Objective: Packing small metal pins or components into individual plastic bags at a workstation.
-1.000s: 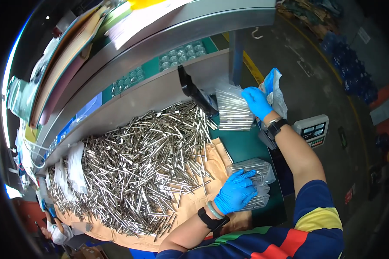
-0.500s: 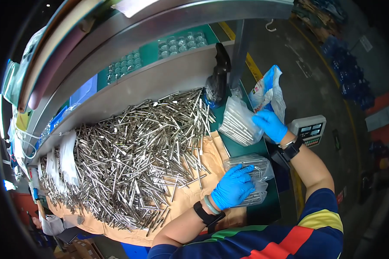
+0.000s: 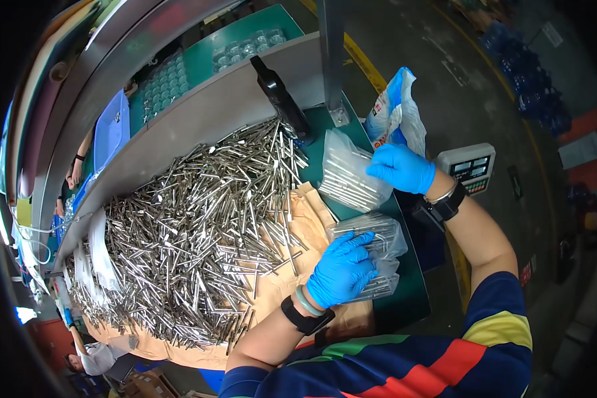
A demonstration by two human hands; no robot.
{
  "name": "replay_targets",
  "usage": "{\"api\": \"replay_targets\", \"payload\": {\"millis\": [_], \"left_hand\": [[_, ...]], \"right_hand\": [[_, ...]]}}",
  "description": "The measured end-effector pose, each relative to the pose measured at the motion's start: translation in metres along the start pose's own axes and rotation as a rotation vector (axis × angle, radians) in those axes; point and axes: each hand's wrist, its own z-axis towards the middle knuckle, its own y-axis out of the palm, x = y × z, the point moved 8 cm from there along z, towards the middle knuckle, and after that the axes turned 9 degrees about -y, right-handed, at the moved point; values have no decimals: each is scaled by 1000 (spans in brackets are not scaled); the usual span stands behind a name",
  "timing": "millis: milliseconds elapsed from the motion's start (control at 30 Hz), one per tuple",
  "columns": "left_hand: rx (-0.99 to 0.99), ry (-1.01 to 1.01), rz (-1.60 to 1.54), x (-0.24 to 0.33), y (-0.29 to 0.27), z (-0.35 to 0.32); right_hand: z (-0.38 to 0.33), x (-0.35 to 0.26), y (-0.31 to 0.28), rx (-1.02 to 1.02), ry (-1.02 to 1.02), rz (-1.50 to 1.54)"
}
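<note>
My right hand, in a blue glove, pinches the top of a clear plastic bag full of thin metal rods. That bag lies on the green tabletop. Nearer to me, my left hand, gloved too, rests on another bag of rods, its fingers stretched out over the plastic. Below that is one more filled bag, partly covered by the left hand. To the left spreads a large heap of loose metal rods on brown paper.
A digital scale stands at the right, beside a blue and white plastic sack. A black upright tool-like object leans by the metal partition. Beyond are a blue bin and other people's arms.
The whole view has turned slightly, so the bench appears shifted left. Both hands keep their places on the bags; the right one still grips its bag's top.
</note>
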Motion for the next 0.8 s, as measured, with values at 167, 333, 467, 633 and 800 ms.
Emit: {"api": "replay_targets", "payload": {"millis": [167,333,467,633,800], "left_hand": [[19,7,-7,1,-1,0],[23,-10,-27,-3,2,-3],[22,-20,-15,-3,3,-6],[29,-9,3,0,2,-6],[28,-11,-10,-3,2,-6]], "right_hand": [[-15,4,27,-98,318,184],[2,-30,35,-102,514,-226],[-4,-12,29,30,711,-278],[-1,13,35,-82,485,-142],[8,13,29,-196,275,72]]}}
